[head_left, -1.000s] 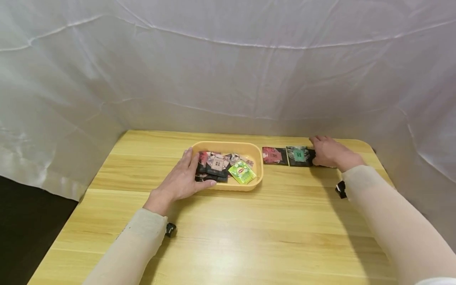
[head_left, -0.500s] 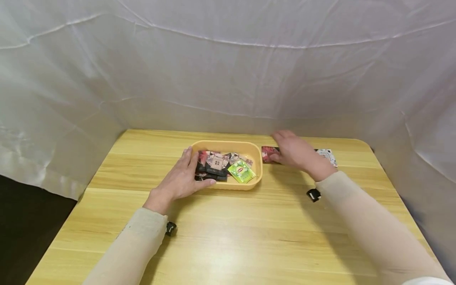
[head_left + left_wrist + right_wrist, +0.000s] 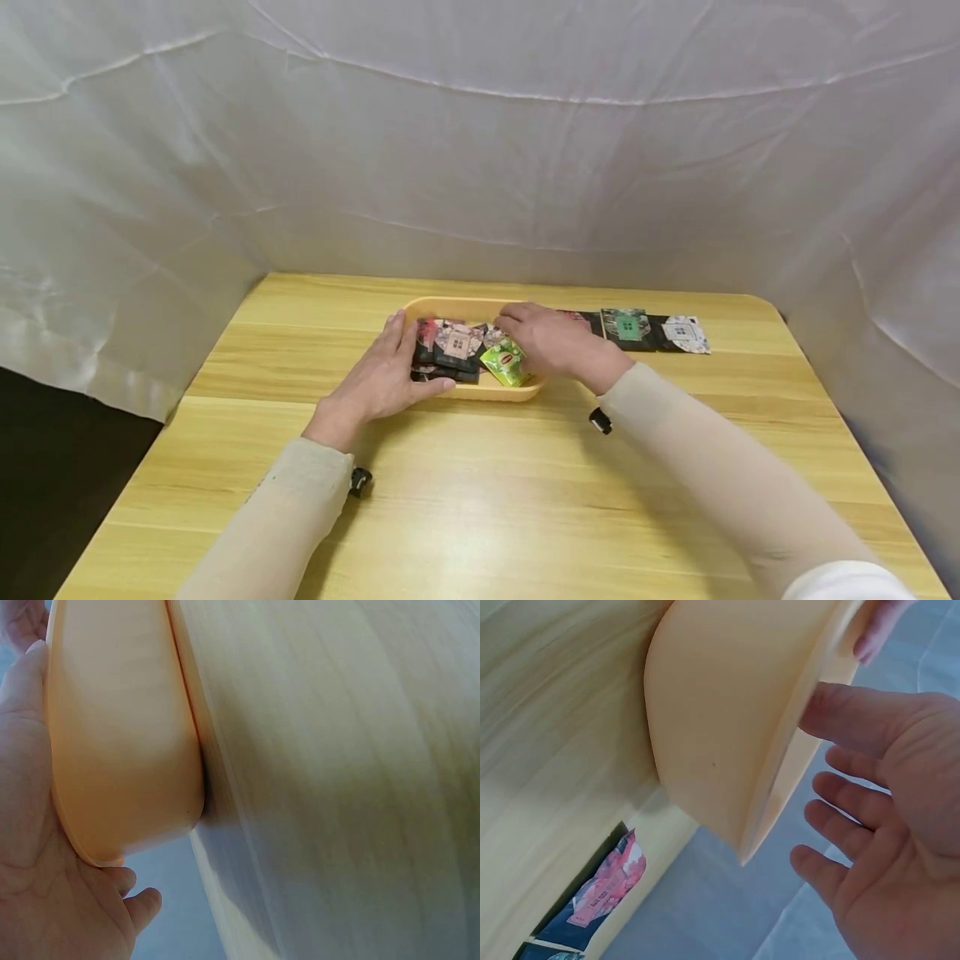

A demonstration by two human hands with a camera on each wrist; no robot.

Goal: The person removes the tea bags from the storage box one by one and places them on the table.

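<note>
A yellow plastic basket (image 3: 450, 299) on the wooden table holds several black tea bag sachets (image 3: 456, 343) and a green-yellow one (image 3: 502, 363). My left hand (image 3: 384, 371) rests along the basket's left end, fingers straight and thumb at the front rim. In the left wrist view the basket's outer wall (image 3: 127, 735) lies against that palm. My right hand (image 3: 553, 340) is over the basket's right end, fingertips close to the green sachet. From the right wrist, its fingers look apart and loosely bent, thumb at the rim; the inside of the basket is hidden there.
Right of the basket, sachets lie in a row: one red and black (image 3: 589, 320), partly behind my right hand, one with a green label (image 3: 627, 327) and one with a white pattern (image 3: 684, 333). Pale cloth (image 3: 480, 167) hangs behind the table (image 3: 465, 483).
My right hand has moved left from the row's right end to above the basket, uncovering the white-patterned and green-labelled sachets. My left hand has stayed at the basket.
</note>
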